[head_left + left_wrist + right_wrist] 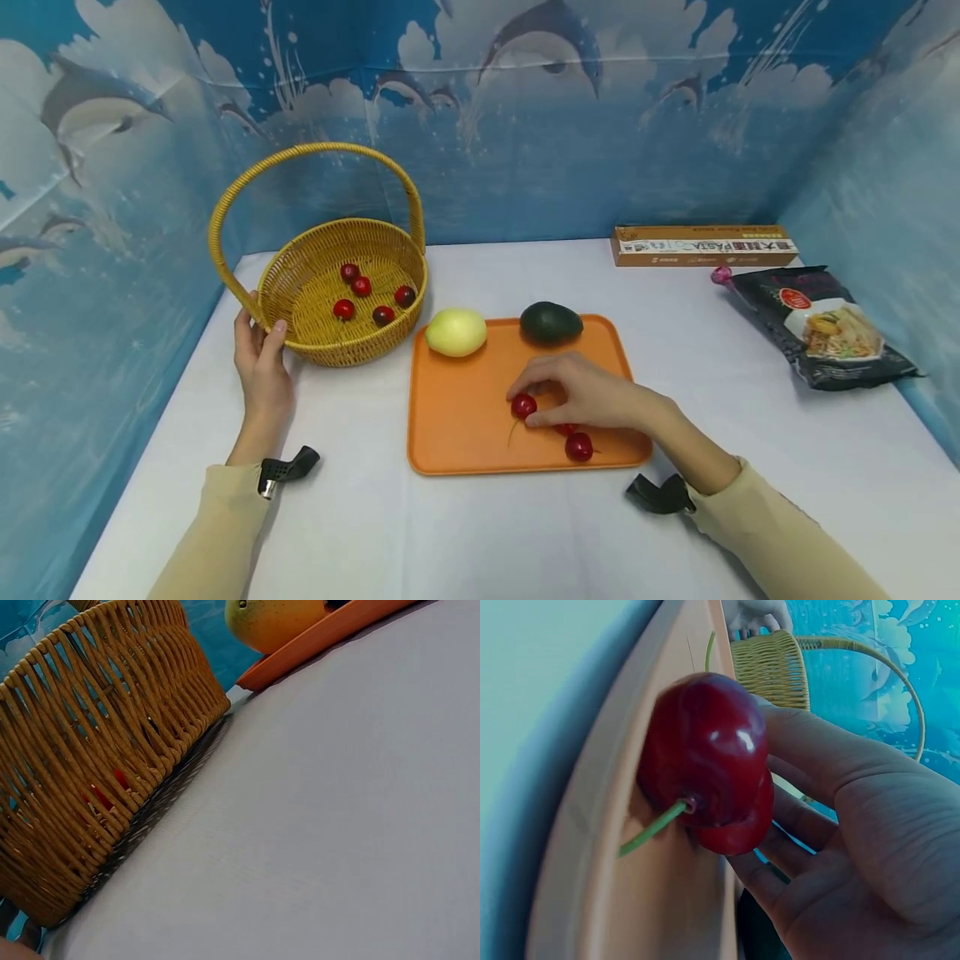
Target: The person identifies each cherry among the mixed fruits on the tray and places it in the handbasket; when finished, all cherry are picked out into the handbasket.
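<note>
My right hand point(581, 392) is low over the orange tray point(465, 425), pinching a dark red cherry point(523, 407) with a green stem between thumb and fingers. Close by, under the hand, another cherry point(565, 429) is partly covered, and a third cherry point(579, 447) lies nearer the tray's front edge. The right wrist view has a cherry point(705, 750) large in front of the fingers. At the left, my left hand point(264, 367) grips the side of a yellow wicker basket point(330, 354) near the handle's foot, thumb at the rim. Several cherries point(362, 287) lie in the basket.
On the tray's back edge sit a yellow lemon point(456, 332) and a dark green avocado point(551, 322). A pasta box point(705, 247) stands at the back right, with a black food packet point(825, 329) in front of it. A dolphin-print curtain point(510, 167) hangs behind the table.
</note>
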